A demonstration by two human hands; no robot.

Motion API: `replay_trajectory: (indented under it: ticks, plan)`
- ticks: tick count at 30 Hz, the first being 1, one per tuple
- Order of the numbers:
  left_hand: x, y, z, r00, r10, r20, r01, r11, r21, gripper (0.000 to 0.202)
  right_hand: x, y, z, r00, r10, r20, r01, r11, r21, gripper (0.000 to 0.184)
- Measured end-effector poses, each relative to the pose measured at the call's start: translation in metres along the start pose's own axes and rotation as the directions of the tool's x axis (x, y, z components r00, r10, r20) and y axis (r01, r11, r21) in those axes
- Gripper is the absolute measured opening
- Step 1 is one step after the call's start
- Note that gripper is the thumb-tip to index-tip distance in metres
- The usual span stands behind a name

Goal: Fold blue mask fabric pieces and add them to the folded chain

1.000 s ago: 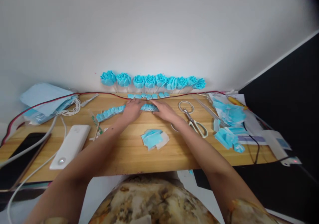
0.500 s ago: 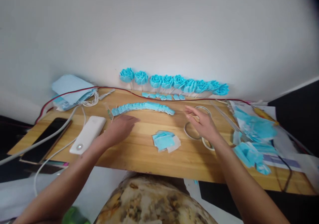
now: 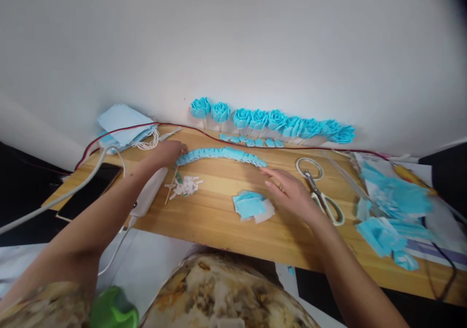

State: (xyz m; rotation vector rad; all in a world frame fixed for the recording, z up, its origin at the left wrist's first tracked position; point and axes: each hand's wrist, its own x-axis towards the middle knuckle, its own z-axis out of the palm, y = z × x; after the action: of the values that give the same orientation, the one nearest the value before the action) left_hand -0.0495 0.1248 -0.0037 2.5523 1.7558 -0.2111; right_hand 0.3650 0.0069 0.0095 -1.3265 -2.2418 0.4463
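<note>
Clock centred on the blue pleated strip point(image 3: 219, 152), 12 toward the wall. Strip lies in a shallow arc on the wooden counter point(image 3: 215, 213), bulging to 12, an end near each hand.

Left hand point(image 3: 172, 152): at 9, right by the strip's left end. Back of hand faces camera, so can't tell if the fingers are together or pinching anything.

Right hand point(image 3: 290, 190): at 4, fingertips just beside the strip's right end (contact unclear from this angle). Thumb and fingers apart, nothing clamped between them.

Around the strip: small blue pieces point(image 3: 250, 142) in a row at 2, blue flowers point(image 3: 276, 119) on pale sticks behind them against the wall. Blue cut squares point(image 3: 251, 207) piled at 5. White scraps point(image 3: 187, 186) heaped between 7 and 8. White power bank point(image 3: 155, 188) at 8, partly under the left forearm. Tape roll point(image 3: 321, 170) at 3, scissors point(image 3: 315, 189) between 3 and 4, points up by the roll. Pale blue sheets point(image 3: 122, 122) stacked between 9 and 10.
</note>
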Motion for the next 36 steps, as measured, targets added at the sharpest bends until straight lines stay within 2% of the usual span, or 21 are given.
replay_trajectory:
  ticks: [4,6,9,12,14,18,21,24,28,31,36]
  plan:
    - [-0.006,-0.016,0.004,0.999,-0.048,-0.005,0.048,0.999,-0.008,0.035,-0.021,0.003,-0.007,1.0,0.027,-0.013,-0.027,0.999,-0.017,0.036]
    - [-0.014,-0.016,-0.001,0.993,-0.077,-0.086,0.076,0.997,-0.012,0.04,-0.029,0.004,-0.014,0.998,0.046,-0.048,-0.046,0.999,-0.007,0.036]
    - [-0.025,0.0,-0.017,0.963,-0.079,-0.258,0.076,0.997,-0.019,0.046,-0.035,0.005,-0.023,0.993,0.058,-0.101,-0.057,0.998,0.014,0.037]
    - [-0.032,0.025,-0.033,0.941,0.013,-0.338,-0.03,0.999,-0.043,0.044,-0.026,0.007,-0.022,0.991,0.052,-0.125,-0.05,0.999,0.014,0.038]
    - [-0.031,0.038,-0.038,0.947,0.08,-0.312,-0.098,0.994,-0.044,0.043,-0.009,0.009,-0.015,0.994,0.038,-0.106,-0.039,0.999,-0.007,0.04]
    - [-0.014,0.044,-0.034,0.983,0.134,-0.127,-0.133,0.991,0.011,0.054,0.042,0.009,0.008,0.998,-0.003,0.058,0.011,0.989,-0.147,0.054]
    - [0.0,0.042,-0.025,0.998,0.061,0.021,-0.062,0.997,0.048,0.066,0.075,0.005,0.025,0.99,0.041,0.138,-0.004,0.965,-0.261,0.069]
    - [0.005,0.04,-0.019,0.995,-0.011,0.098,0.005,0.998,0.062,0.073,0.09,0.001,0.038,0.981,0.116,0.158,-0.054,0.936,-0.347,0.074]
    - [0.011,0.036,-0.016,0.997,0.004,0.075,-0.006,0.999,0.035,0.067,0.092,0.003,0.048,0.98,0.135,0.148,-0.073,0.93,-0.361,0.062]
    - [0.019,0.033,-0.022,0.996,0.064,0.067,-0.067,0.997,0.048,0.069,0.09,0.009,0.048,0.986,0.111,0.122,-0.063,0.938,-0.341,0.06]
    - [0.031,0.054,-0.043,0.981,0.193,-0.026,-0.19,0.977,0.094,0.062,0.083,0.036,0.026,0.978,0.163,0.129,-0.126,0.96,-0.251,0.064]
